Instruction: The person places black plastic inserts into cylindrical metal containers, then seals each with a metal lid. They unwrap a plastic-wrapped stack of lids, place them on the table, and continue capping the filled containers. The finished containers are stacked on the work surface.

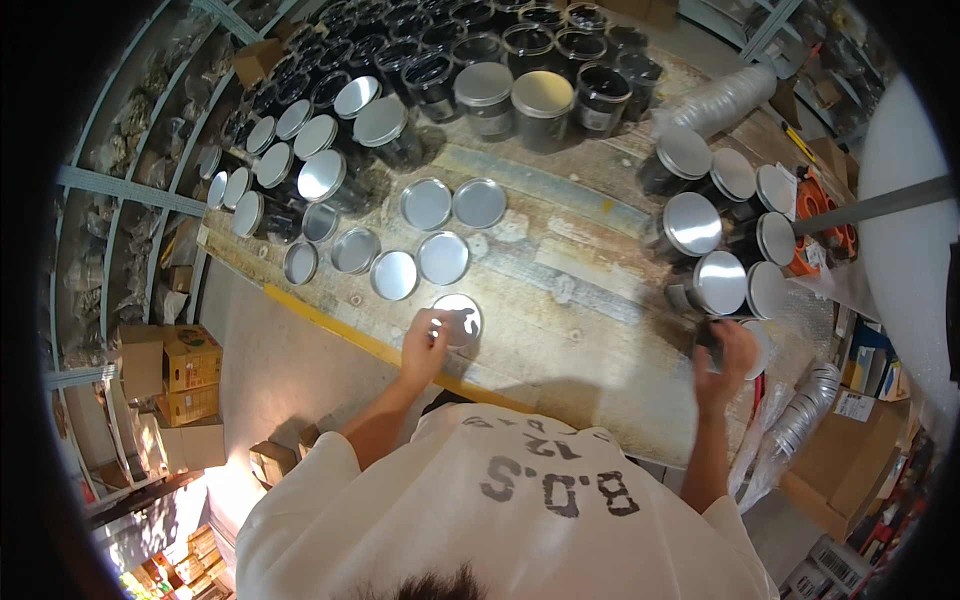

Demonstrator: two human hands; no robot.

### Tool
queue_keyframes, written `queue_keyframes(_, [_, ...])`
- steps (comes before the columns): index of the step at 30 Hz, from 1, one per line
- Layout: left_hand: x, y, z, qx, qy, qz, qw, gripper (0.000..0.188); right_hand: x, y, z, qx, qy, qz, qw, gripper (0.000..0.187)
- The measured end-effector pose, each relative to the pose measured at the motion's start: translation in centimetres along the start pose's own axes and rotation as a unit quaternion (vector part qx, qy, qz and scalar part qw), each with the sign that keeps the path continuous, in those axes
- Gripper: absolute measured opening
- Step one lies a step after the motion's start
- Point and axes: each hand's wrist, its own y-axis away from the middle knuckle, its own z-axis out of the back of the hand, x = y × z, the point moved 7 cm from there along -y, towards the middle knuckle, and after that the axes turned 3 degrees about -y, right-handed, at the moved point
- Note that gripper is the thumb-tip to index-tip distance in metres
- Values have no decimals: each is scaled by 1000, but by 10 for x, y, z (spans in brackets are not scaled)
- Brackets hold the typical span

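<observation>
At the near edge of the table, my left hand (425, 342) has its fingers closed at the rim of a round silver lid (463, 318). To the right, my right hand (730, 358) is curled around a dark jar (706, 340), mostly hidden by the fingers. A silver-lidded jar (758, 348) stands just beyond that hand. Several loose lids lie flat above my left hand, among them one shiny lid (394, 275) and another lid (443, 258). More lidded jars (720, 283) stand in a group above my right hand.
Many black jars (430, 80) without silver lids crowd the far side of the worn wooden table (570, 270). Lidded jars (322, 178) line the left. At right are a silver foil duct (720, 100), orange-handled tools (808, 225) and bubble wrap. Shelves flank the table.
</observation>
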Motion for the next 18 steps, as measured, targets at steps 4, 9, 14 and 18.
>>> queue_keyframes(4, [41,-4,32,1,24,19,1000,17,182,-34,-161,223,-179,99,953,54])
queue_keyframes(9, [0,-60,39,132,37,-67,988,19,200,-136,-349,335,-7,-63,940,81])
queue_keyframes(14, [-8,-91,61,185,47,-87,978,19,201,-164,-390,468,44,-69,880,90])
queue_keyframes(18, [-12,-138,47,173,117,-105,972,20,169,-157,-323,214,-168,-122,954,84])
